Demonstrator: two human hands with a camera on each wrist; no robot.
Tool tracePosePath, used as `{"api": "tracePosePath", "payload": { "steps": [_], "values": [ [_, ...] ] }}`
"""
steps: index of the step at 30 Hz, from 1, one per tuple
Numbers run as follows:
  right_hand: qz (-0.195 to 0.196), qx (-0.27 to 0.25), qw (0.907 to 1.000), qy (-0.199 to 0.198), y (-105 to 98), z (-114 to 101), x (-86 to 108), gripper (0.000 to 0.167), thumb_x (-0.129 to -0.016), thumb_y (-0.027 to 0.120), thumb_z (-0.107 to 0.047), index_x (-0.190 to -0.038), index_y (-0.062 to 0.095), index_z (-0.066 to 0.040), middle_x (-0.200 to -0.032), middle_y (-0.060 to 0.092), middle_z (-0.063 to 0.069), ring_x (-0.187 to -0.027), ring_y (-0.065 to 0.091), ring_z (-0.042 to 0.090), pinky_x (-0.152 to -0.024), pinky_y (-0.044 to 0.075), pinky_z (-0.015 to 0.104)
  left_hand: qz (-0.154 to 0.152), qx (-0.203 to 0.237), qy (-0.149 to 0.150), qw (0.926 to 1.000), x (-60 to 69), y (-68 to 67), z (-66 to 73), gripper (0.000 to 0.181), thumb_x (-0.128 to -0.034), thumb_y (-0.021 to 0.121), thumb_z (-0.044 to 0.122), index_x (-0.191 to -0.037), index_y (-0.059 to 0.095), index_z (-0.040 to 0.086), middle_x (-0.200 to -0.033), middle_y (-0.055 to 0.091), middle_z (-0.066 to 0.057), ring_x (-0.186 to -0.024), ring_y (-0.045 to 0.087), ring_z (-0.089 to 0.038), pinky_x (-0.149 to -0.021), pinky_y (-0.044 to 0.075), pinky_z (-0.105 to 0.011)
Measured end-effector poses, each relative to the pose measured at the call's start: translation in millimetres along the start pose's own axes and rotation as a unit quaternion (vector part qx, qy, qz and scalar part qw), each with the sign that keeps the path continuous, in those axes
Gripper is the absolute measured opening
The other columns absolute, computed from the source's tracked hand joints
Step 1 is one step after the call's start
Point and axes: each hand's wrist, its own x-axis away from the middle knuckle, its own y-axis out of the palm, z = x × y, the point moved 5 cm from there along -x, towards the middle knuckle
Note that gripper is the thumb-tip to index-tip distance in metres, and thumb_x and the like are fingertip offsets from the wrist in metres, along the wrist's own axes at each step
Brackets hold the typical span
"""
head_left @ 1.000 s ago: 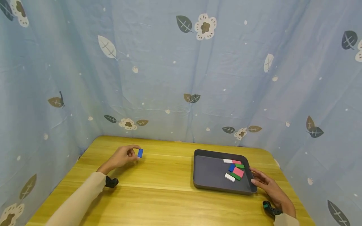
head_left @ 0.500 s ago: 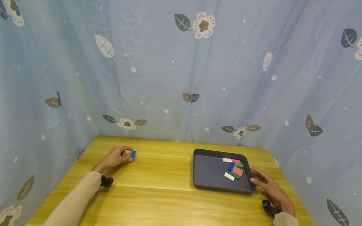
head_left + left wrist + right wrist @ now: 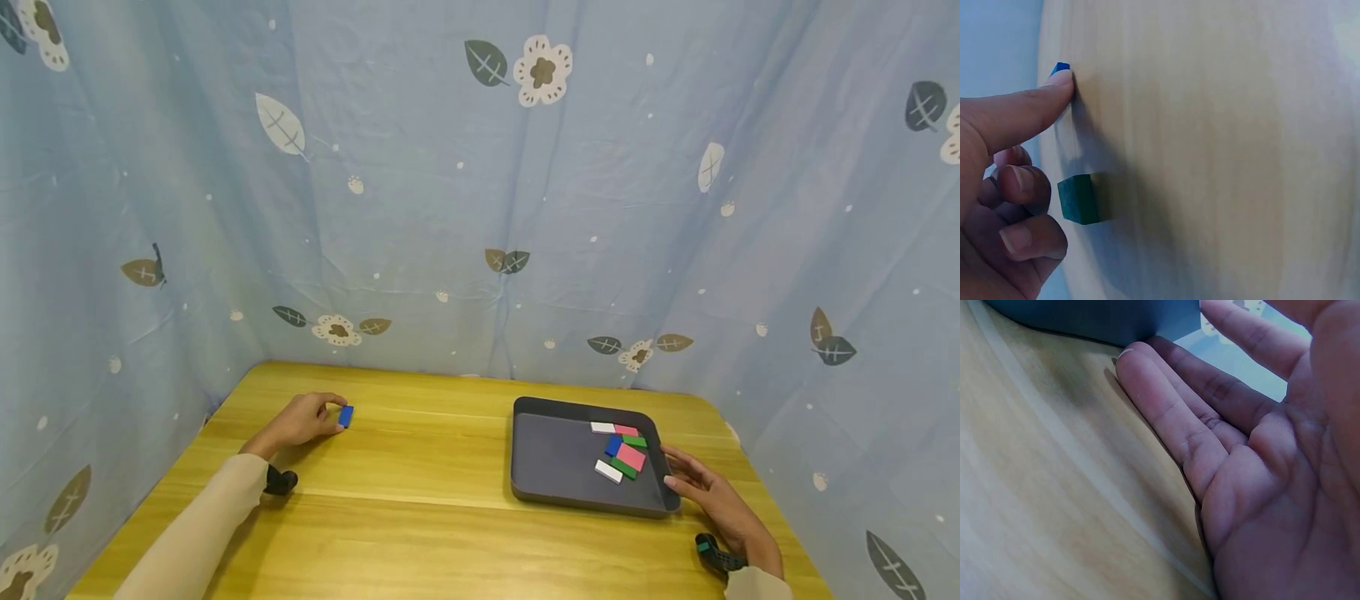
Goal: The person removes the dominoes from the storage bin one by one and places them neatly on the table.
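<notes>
the blue block [image 3: 346, 416] is sitting between the thumb and forefinger of the left hand [image 3: 302, 419], which is pinching it at the edges — a fingertip grip that is probably leaving its broad face clear. the other fingers are curling without holding anything. whether the block is touching the yellow table [image 3: 420, 517], i cannot tell. near those curled fingers, in the left wrist view, a green block [image 3: 1079, 199] is resting on the table, apart from the blue one.

well off to the right, the dark tray [image 3: 555, 454] is holding a cluster of white, pink, green and blue pieces [image 3: 632, 457] toward its right end. the right hand [image 3: 720, 496] is lying against that end, fingers extended and relaxed — seemingly steadying it lightly. behind, a patterned curtain [image 3: 412, 167] is hanging.
</notes>
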Motion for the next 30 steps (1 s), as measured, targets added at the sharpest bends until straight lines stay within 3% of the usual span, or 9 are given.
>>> {"api": "tracePosePath", "payload": {
  "steps": [9, 30],
  "values": [
    [-0.002, 0.007, 1.0, -0.001, -0.1, -2.1, -0.7, 0.07, -0.103, 0.065, -0.036, -0.163, 0.031, -0.023, -0.16, 0.035, 0.022, -0.144, 0.038, 0.043, -0.111, 0.038, 0.057, -0.014, 0.001, -0.012, 0.9998, 1.3, -2.8, -8.0, 0.044, -0.0923, 0.078, 0.01, -0.131, 0.065, -0.006, -0.065, 0.044, -0.001, -0.058, 0.038, -0.016, -0.059, 0.034, -0.031],
    [-0.006, 0.005, 1.0, 0.002, -0.6, -2.4, 0.6, 0.069, -0.104, 0.063, -0.036, -0.164, 0.03, -0.023, -0.161, 0.034, 0.021, -0.145, 0.036, 0.043, -0.112, 0.037, 0.058, -0.038, 0.014, -0.015, 0.9991, 8.8, -10.8, -7.1, 0.04, -0.0902, 0.08, 0.01, -0.125, 0.068, -0.004, -0.067, 0.046, -0.003, -0.06, 0.039, -0.015, -0.06, 0.033, -0.03]
  ]
}}
